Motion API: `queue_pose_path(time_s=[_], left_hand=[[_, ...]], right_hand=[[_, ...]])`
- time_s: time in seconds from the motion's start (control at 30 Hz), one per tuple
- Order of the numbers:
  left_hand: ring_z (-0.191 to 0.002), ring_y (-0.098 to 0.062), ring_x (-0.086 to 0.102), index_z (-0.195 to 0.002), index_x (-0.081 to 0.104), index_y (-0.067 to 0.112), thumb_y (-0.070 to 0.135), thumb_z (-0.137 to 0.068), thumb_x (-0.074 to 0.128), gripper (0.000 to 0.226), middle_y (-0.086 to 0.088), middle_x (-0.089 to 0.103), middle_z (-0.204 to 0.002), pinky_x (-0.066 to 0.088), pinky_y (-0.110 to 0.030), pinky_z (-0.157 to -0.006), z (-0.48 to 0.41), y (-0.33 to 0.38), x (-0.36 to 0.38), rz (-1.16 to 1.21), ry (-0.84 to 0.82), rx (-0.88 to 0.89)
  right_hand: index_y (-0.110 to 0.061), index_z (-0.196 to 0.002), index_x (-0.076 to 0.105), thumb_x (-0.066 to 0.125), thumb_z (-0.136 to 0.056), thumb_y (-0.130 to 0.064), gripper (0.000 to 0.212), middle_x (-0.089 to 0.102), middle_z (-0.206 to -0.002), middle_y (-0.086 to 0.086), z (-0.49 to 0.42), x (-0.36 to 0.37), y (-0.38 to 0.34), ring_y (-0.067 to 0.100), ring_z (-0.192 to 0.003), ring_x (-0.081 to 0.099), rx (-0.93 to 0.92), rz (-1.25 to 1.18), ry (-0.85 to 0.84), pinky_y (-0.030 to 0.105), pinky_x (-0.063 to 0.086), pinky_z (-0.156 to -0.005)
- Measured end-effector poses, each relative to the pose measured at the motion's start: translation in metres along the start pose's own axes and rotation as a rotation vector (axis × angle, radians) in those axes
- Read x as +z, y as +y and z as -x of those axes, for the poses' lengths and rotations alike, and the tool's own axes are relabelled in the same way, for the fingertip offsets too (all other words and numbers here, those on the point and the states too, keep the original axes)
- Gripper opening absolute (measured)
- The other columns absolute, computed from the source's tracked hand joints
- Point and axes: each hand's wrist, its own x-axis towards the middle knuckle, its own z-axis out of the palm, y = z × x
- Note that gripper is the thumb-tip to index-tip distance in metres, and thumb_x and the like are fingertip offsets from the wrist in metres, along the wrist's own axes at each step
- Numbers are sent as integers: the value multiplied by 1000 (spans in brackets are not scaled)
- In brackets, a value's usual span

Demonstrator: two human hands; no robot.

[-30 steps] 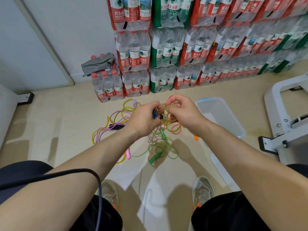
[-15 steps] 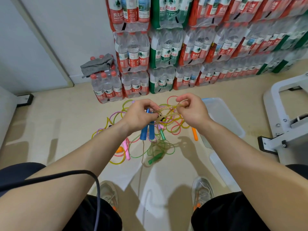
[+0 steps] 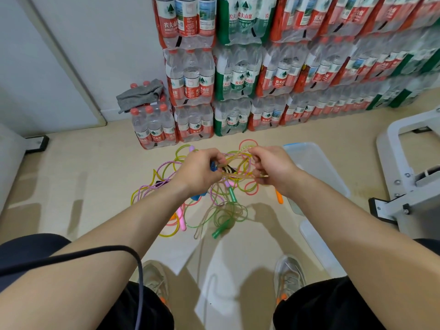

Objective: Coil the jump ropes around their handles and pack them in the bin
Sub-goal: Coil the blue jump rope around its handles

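Coiling step. Left hand [image 3: 200,173] grips blue handles [image 3: 212,166]; right hand [image 3: 273,170] pinches yellow rope [image 3: 234,160]. Next wrap likely needs steady tension.

The right hand [image 3: 273,172] has drawn the yellow rope [image 3: 238,160] lower (nearer the blue handles [image 3: 212,166]).
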Motion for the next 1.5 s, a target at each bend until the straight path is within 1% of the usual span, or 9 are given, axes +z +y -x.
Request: queue_pose_path(time_s=[0.2, 0.37, 0.43, 0.57, 0.67, 0.83, 1.0, 1.23, 1.5], left_hand=[[-81, -21, 63, -86, 63, 23, 3, -80, 62, 20, -2, 70, -85, 53, -33, -77, -4, -14, -1, -106, 48, -35], [-86, -15, 62, -89, 64, 25, 5, -83, 67, 22, 0, 70, -93, 42, -11, -67, -9, -15, -3, 23, 48, -83], [-86, -15, 60, -89, 62, 26, 6, -84, 68, 21, 0, 70, -96, 41, -14, -68, -9, -16, -2, 13, 60, -84], [-87, -18, 62, -88, 60, 26, 4, -85, 65, 23, -2, 68, -95, 46, -15, -70, -9, -21, -1, -59, 62, -67], [-88, -28, 61, -86, 56, 29, 4, -81, 59, 26, -3, 67, -92, 53, -39, -75, -6, -24, -5, -249, 61, -37], [-80, -24, 64, -93, 65, 24, 7, -82, 60, 21, 3, 67, -85, 50, -34, -69, -7, -21, -12, -305, 100, -40], [-84, -22, 63, -83, 65, 25, 4, -80, 66, 21, -2, 69, -86, 51, -30, -75, -11, -18, -17, -82, 72, -82], [-89, -22, 64, -88, 69, 21, 7, -82, 68, 15, -1, 71, -93, 54, -34, -80, -13, -16, -15, 17, 132, -70], [-89, -24, 62, -85, 62, 31, 5, -80, 64, 26, 4, 66, -90, 50, -32, -74, -7, -33, -21, -232, 123, -87]], right_hand=[[-19, -82, 66, 68, -80, -11, 9, 59, -67, -4, 3, -6, -8, 12, -57, 54, -308, 644, 211, 25, 37, -51], [-16, -114, 62, 57, -90, 10, 35, 56, -70, 7, 5, -13, -13, 15, -60, 58, -196, -326, -12, 45, 60, -77], [-17, -124, 60, 53, -93, 9, 41, 53, -71, 6, 5, -16, -14, 15, -59, 53, -152, -429, -96, 38, 57, -63], [-17, -124, 60, 55, -93, 3, 37, 45, -76, 4, -2, -16, -7, 14, -54, 37, -147, 4, -15, 25, 29, -43], [-25, -111, 63, 64, -84, -11, 31, 56, -74, -1, -1, -20, -8, 16, -61, 53, -222, 535, 37, 30, 43, -52], [-33, -98, 59, 66, -81, -31, 19, 65, -96, -6, 2, -27, -6, 21, -95, 61, -258, 1140, 73, 33, 50, -75], [4, -79, 63, 76, -86, -40, 47, 51, -67, 6, -2, -36, -2, 17, -57, 47, -228, 465, 138, 24, 40, -56], [-12, -89, 58, 69, -88, -51, 41, 34, -54, -6, 4, -32, 7, 13, -46, 29, 97, -56, 42, 23, 30, -44], [-23, -83, 60, 71, -81, -26, 12, 66, -85, -2, -1, -50, 10, 24, -86, 62, -187, 1036, 280, 32, 47, -66]])
